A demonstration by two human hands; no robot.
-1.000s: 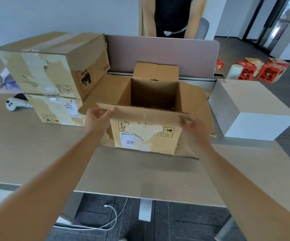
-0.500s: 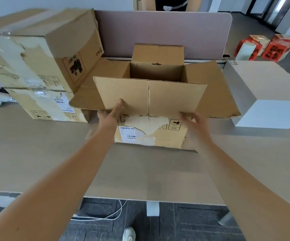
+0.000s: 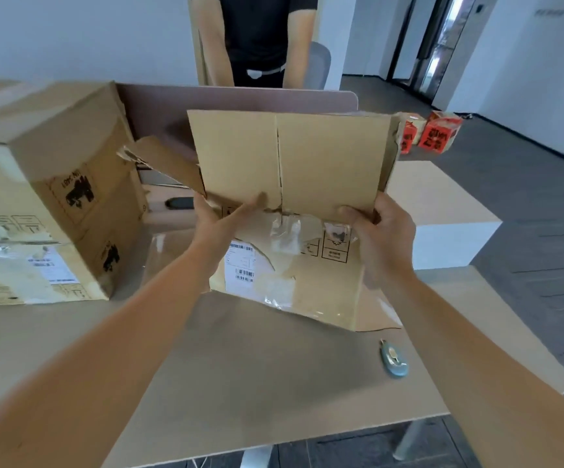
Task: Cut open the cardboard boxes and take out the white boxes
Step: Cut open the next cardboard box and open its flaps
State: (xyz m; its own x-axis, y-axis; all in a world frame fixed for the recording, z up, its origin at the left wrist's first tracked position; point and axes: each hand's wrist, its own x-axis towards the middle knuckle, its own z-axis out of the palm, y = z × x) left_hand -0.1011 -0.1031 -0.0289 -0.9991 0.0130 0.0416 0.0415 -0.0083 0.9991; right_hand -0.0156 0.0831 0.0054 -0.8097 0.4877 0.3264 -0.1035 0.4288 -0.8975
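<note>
**Above the table: an opened cardboard box held in both hands**

At the near right edge of the table (image 3: 240, 383) lies a small blue-and-silver box cutter (image 3: 394, 360), untouched. Just beyond it, over the middle of the table, the opened cardboard box (image 3: 290, 271) is tilted, its lower corner close to the surface; whether it touches cannot be told. The left hand (image 3: 220, 221) grips the box at its left upper edge, thumb laid across the front below the raised flap (image 3: 290, 160). The right hand (image 3: 380, 231) grips the right upper corner, fingers (image 3: 350, 212) curled over the flap's base. Torn tape and a shipping label show on the front face. Along the left edge stand two stacked sealed cardboard boxes (image 3: 54, 197), taped shut. At the far right corner sits a white box (image 3: 449, 238), apart from the held carton. A divider panel (image 3: 240, 103) closes the far edge; behind it stands a person (image 3: 260, 38) in a dark shirt. Red packages (image 3: 437, 135) lie on the floor beyond.
</note>
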